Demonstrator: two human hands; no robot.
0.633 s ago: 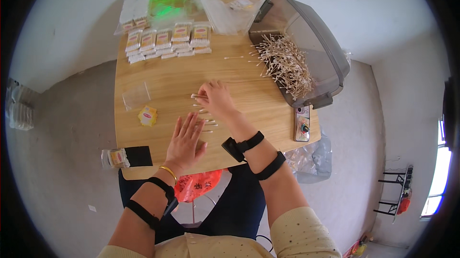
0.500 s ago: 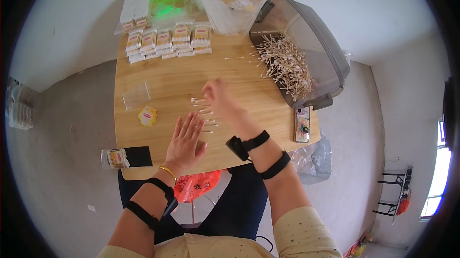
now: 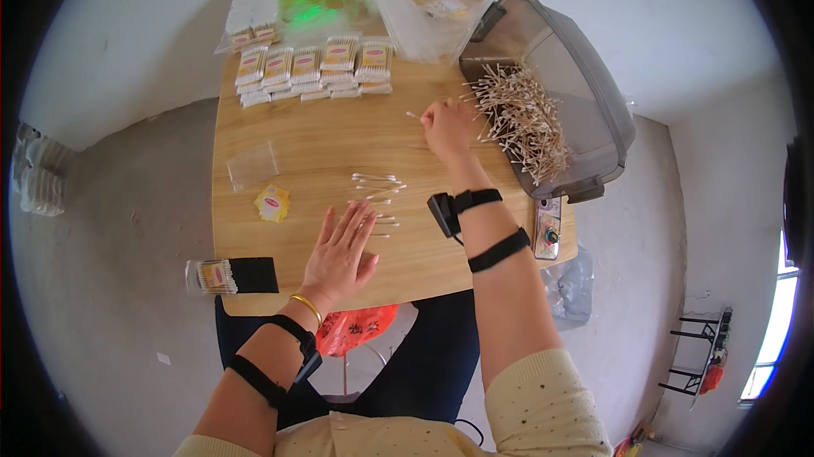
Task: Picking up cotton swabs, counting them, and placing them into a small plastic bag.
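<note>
My left hand point(image 3: 339, 258) lies flat with its fingers stretched out, the fingertips over a small row of cotton swabs point(image 3: 380, 189) on the wooden table. Several swab tips show past the fingers. My right hand point(image 3: 447, 130) is farther off, closed, beside the open side of a grey translucent bin point(image 3: 585, 109). A single loose cotton swab point(image 3: 411, 114) pokes out at its fingers, its other end covered by the hand. What the curled fingers hold, if anything, is hidden. Inside the bin lies a big heap of loose swabs point(image 3: 521, 122).
Stacked packs of swabs point(image 3: 305, 67) stand at the far left, with clear plastic bags point(image 3: 415, 25) behind. Nearer left are a clear pouch point(image 3: 253, 166), yellow label cards point(image 3: 271, 203) and a swab pack point(image 3: 212, 276) on a black pad. A phone point(image 3: 548, 228) lies at the right edge.
My right hand has moved from above the swab row to the far right, beside the bin, uncovering the row's right ends. My left hand stays flat at the row. The view has shifted slightly.
</note>
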